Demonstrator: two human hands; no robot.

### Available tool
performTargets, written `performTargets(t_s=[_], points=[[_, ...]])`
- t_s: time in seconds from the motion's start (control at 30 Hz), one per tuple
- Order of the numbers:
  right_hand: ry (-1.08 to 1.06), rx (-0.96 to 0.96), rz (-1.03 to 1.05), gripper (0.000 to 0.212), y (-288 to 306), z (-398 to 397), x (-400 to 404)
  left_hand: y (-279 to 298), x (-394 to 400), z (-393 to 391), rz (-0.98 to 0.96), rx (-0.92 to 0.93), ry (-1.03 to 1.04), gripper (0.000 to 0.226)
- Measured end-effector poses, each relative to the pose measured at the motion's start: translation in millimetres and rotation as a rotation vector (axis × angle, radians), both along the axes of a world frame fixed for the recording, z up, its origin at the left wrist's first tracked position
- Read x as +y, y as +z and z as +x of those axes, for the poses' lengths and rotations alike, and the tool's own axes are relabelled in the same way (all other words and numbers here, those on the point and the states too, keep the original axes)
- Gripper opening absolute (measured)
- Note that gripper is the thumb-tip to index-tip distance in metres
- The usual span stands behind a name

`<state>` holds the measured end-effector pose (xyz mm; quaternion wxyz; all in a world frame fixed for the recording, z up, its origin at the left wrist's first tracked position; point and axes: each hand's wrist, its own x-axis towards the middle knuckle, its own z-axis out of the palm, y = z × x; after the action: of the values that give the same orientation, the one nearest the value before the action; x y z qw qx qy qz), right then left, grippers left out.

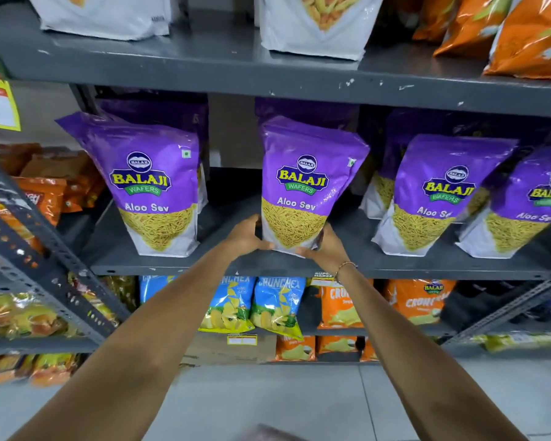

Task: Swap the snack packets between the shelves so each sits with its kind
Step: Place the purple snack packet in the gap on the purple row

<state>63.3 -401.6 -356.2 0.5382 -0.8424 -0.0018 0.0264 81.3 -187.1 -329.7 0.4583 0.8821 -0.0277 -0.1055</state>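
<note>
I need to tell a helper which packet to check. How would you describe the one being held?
Find the grey middle shelf lined with purple Aloo Sev packets. The held packet stands near the centre of the row, upright at the front edge. Unlike its neighbours, it has a left hand and a right hand gripping its bottom corners.

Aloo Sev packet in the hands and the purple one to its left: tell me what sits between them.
Nothing in the head view: bare grey shelf separates the held Aloo Sev packet from the left packet.
</note>
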Motion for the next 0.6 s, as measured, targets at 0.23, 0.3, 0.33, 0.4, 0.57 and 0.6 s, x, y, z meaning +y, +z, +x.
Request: performTargets(t_s=[0.23, 0.3, 0.33, 0.4, 0.57, 0.6], points=[[0.111, 0.024, 0.000, 0.072, -2.1, 12.3, -18.7, -6.6, -7.9, -13.5, -0.057, -0.049, 0.166, 0.051], [0.135, 0.028, -0.005, 0.076, 0.9, 13.2, -22.0, -6.6, -13.3, -18.4, -0.078, -0.064, 0.195, 0.049], [0.141, 0.027, -0.003, 0.079, 0.6, 14.1, -23.6, -6.7, -15.1, -19.7, -0.082, -0.067, 0.202, 0.049], [0.148, 0.028, -0.008, 0.084, 0.2, 14.2, -26.1, -7.0, -16.8, -21.0, -0.087, -0.069, 0.208, 0.049], [0.128, 0.017, -0.038, 0.088, -1.6, 14.3, -29.5, -7.6, -15.7, -22.0, -0.094, -0.063, 0.211, 0.047], [0.123, 0.014, -0.040, 0.085, -1.1, 13.6, -29.5, -7.0, -15.6, -22.7, -0.084, -0.065, 0.206, 0.046]])
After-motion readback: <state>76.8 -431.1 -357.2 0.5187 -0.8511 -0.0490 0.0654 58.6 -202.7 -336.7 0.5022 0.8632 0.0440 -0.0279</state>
